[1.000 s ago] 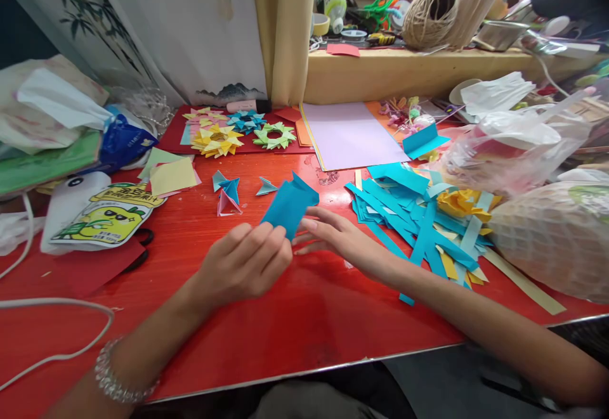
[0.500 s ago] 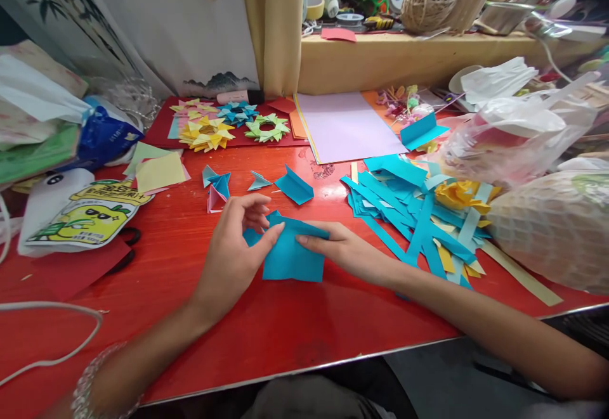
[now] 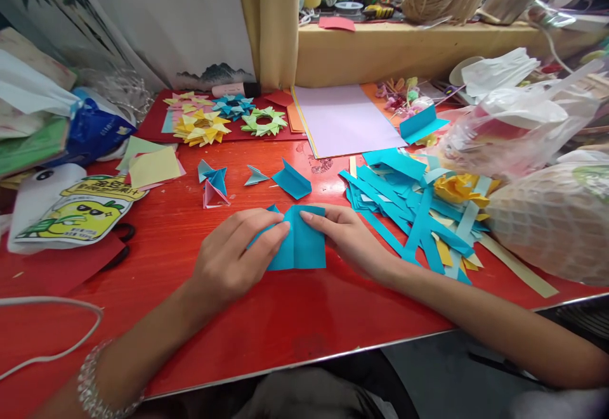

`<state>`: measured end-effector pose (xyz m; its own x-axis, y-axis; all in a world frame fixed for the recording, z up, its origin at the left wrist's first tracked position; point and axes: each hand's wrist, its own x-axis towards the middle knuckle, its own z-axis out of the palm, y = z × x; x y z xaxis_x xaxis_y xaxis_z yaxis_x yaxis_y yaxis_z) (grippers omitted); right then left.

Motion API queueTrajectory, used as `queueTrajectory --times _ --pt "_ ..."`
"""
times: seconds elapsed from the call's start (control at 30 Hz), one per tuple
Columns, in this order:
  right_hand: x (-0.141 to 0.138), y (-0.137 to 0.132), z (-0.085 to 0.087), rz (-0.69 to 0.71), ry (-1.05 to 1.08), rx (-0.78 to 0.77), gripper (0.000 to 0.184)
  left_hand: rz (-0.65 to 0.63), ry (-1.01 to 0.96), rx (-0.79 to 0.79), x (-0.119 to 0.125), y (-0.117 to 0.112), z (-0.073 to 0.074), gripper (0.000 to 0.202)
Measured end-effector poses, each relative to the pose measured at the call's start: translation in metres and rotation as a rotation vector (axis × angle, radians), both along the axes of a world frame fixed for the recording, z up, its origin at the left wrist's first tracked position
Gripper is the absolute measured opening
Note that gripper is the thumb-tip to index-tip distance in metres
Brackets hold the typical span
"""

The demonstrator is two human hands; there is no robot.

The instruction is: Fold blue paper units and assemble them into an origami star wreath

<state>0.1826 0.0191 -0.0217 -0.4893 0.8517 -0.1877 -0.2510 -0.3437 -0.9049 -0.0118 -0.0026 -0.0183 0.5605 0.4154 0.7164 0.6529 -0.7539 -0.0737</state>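
The blue paper sheet [image 3: 301, 241] lies flat on the red table [image 3: 266, 324], directly in front of you and near the table's front edge. A vertical crease runs down its middle, and a folded corner projects at its upper left.

Your left hand [image 3: 233, 257] rests over the left part of the sheet. The hand is not gripping: the fingers are extended and slightly curved, and the index fingertip presses down beside the crease. Your right hand [image 3: 352, 238] rests on the right part of the sheet, also with no grip, its fingers laid flat and one fingertip pressing the top edge close to the crease. The two pressing fingertips are just beside each other. A beaded bracelet [image 3: 90, 381] sits on your left wrist.

Just beyond the sheet stands a small folded blue piece [image 3: 292, 180]. To its left lie a pale blue folded unit [image 3: 255, 176] and a cluster of blue and pink folded units [image 3: 212, 186].

To your right, a pile of blue paper strips [image 3: 404, 206] with some yellow strips mixed in lies near your right hand. Behind it is a lilac sheet [image 3: 347, 121].

At the far left of the table lie a yellow paper star [image 3: 202, 128], a blue paper star [image 3: 233, 106] and a green paper ring [image 3: 262, 121]. Yellow paper squares [image 3: 153, 167] lie nearer to you.
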Motion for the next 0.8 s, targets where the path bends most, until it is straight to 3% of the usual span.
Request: queueTrajectory --times 0.27,0.8 --pt "0.0022 -0.0009 0.0065 0.013 -0.042 -0.037 0.027 -0.19 0.137 0.099 -0.0078 0.0023 0.0006 0.032" --pt "0.0022 -0.0029 0.0093 0.059 0.045 -0.034 0.022 -0.214 0.156 0.074 -0.0047 0.0022 0.0001 0.03"
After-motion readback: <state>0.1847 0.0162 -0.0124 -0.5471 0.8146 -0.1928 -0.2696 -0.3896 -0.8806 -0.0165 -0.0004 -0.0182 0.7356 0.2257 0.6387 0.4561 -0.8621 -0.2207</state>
